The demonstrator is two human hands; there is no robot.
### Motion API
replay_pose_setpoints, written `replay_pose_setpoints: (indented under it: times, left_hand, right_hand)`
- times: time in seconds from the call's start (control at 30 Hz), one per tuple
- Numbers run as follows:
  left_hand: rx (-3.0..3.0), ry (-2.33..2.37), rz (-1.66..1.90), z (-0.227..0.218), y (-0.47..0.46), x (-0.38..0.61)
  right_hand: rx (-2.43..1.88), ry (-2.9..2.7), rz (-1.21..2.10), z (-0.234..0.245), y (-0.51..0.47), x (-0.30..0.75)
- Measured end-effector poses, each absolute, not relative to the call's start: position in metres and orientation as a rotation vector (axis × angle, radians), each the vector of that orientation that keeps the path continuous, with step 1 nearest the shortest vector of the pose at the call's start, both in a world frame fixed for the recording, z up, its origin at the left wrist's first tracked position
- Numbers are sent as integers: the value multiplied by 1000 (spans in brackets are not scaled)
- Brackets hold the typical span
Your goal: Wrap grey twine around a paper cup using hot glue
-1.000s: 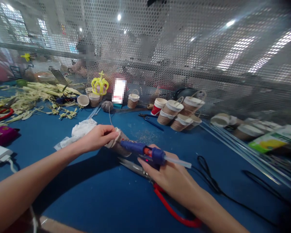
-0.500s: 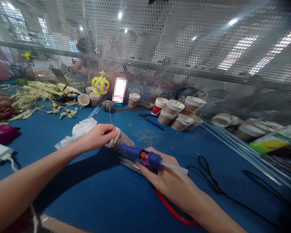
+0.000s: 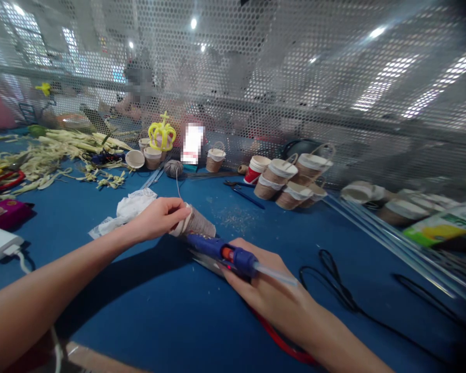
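My left hand (image 3: 163, 217) is closed on a paper cup (image 3: 198, 221) wound with beige twine, which lies tilted just above the blue table. A strand runs from the cup back to a ball of grey twine (image 3: 173, 168). My right hand (image 3: 270, 274) grips a blue hot glue gun (image 3: 221, 249) with a clear glue stick (image 3: 274, 272) jutting from its rear. The nozzle is at the lower side of the cup; the exact contact is hidden. Beneath the gun, scissors with a red handle (image 3: 283, 346) also sit in my right hand, their blades pointing toward the cup.
Several twine-wrapped cups (image 3: 277, 173) stand behind, beside blue-handled pliers (image 3: 244, 194). White cloth (image 3: 134, 207) lies left of the cup. A black cable (image 3: 344, 295) and clear glue sticks (image 3: 388, 243) are on the right. Corn husks (image 3: 73, 142) lie back left, before a perforated metal screen (image 3: 233, 67).
The glue gun has shifted slightly left and down along the cup's side. Another person's hand at the left edge, by the red-handled tool, has gone from view.
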State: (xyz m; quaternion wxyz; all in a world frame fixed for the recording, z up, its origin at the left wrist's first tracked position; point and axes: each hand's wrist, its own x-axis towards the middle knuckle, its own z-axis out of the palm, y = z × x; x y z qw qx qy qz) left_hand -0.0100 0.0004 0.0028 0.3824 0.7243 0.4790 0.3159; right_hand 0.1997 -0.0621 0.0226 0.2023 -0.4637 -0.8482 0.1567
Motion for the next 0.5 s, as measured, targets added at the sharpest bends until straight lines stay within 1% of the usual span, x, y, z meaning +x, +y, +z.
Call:
replay_pose_setpoints:
  times: [0.23, 0.37, 0.5]
  left_hand:
    - [1874, 1246, 801, 4, 0, -10]
    - [1900, 1206, 794, 4, 0, -11]
    - [1912, 1147, 778, 5, -1, -10]
  right_hand:
    - [-1290, -2340, 392, 23, -61, 200]
    - [-1276, -2329, 420, 22, -59, 202]
    - [-1252, -2299, 290, 23, -54, 202]
